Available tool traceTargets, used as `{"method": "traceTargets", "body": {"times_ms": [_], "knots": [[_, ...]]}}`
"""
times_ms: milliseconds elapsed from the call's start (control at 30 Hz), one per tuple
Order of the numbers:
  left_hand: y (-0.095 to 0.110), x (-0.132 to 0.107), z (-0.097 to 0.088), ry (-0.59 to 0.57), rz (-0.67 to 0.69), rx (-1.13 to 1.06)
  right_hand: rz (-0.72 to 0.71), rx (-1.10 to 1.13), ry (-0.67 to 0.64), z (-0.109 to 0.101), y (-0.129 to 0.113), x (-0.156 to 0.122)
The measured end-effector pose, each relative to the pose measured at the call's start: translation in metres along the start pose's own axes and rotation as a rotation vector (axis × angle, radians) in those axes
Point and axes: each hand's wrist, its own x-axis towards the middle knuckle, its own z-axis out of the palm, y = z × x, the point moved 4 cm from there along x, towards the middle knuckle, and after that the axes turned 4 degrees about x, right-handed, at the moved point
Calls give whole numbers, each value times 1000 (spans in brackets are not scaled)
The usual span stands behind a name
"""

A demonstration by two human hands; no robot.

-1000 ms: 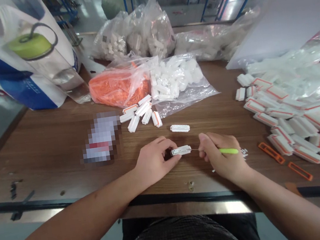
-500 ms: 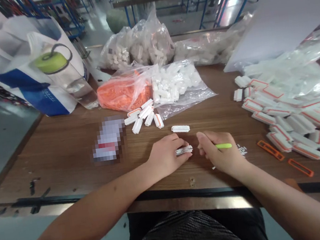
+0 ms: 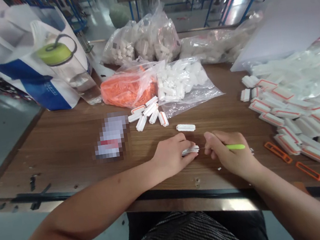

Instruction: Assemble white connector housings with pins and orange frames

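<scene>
My left hand [image 3: 172, 154] is closed around a small white plastic connector [image 3: 191, 150] and presses it on the wooden table [image 3: 62, 145]. My right hand [image 3: 227, 152] pinches a thin tool with a green handle [image 3: 235, 147], its tip at the connector's right end. Another white connector [image 3: 185, 127] lies just beyond my hands. Several white parts with orange trim [image 3: 149, 113] lie in a small cluster further back.
Behind stand clear bags of orange parts [image 3: 127, 88] and white parts [image 3: 181, 79]. A pile of assembled white-and-orange pieces [image 3: 296, 112] fills the right side, with two orange frames [image 3: 290, 157] near it. A green-lidded bottle [image 3: 64, 66] and a white-and-blue bag [image 3: 20, 56] stand at left.
The connector has tilted under my left fingers, so less of it shows. My right hand stays at its end with the tool. The camera shifted slightly.
</scene>
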Motion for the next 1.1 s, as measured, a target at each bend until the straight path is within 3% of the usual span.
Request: {"method": "traceTargets", "body": {"times_ms": [167, 300, 667, 1100], "knots": [[-2, 0, -1, -6, -46, -33, 128, 101, 29, -4, 4, 3], [-2, 1, -2, -7, -63, -44, 110, 112, 102, -7, 5, 1], [-2, 2, -1, -19, -63, -10, 61, 39, 53, -1, 7, -2], [-4, 1, 1, -3, -68, -39, 70, 90, 98, -2, 5, -2]]}}
